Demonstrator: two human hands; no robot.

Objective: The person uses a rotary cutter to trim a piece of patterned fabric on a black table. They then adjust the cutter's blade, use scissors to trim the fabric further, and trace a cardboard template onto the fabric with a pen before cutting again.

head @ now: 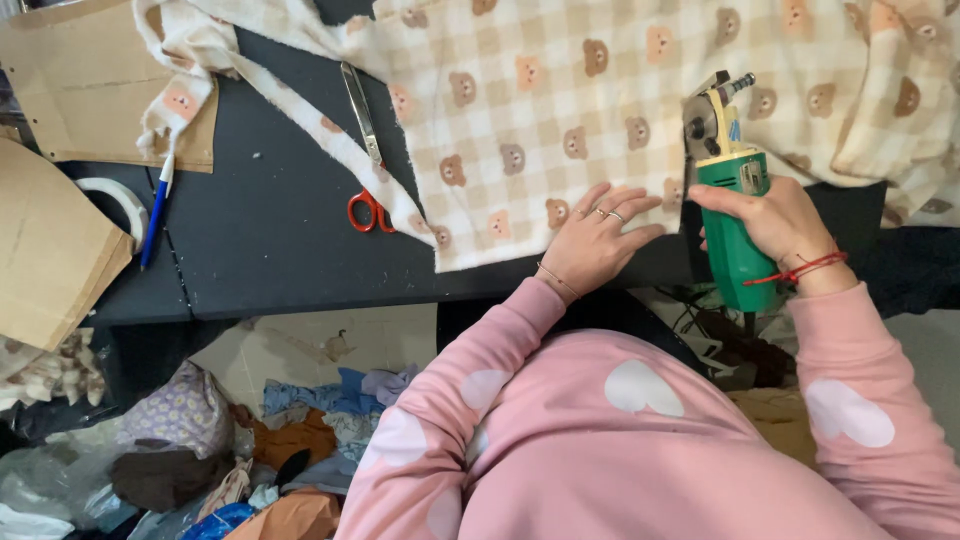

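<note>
A dark worktable [280, 250] stands above a floor [300, 350] strewn with scraps [300, 430].

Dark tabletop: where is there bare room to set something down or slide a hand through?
Bare dark tabletop lies between the blue pen and the orange-handled scissors, running to the near edge. Crowded: cardboard pieces far left; bear-print fabric, left hand and right hand on the green cutter.

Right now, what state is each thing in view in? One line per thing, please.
Left hand: flat, fingers spread, pressing the fabric.
Right hand: gripped around the cutter.
Green electric cutter: upright at the fabric's edge.
Bear-print fabric: spread over the dark table.
Scissors: closed, lying flat.
Blue pen: lying on the table.
Tape roll: lying by cardboard.
</note>
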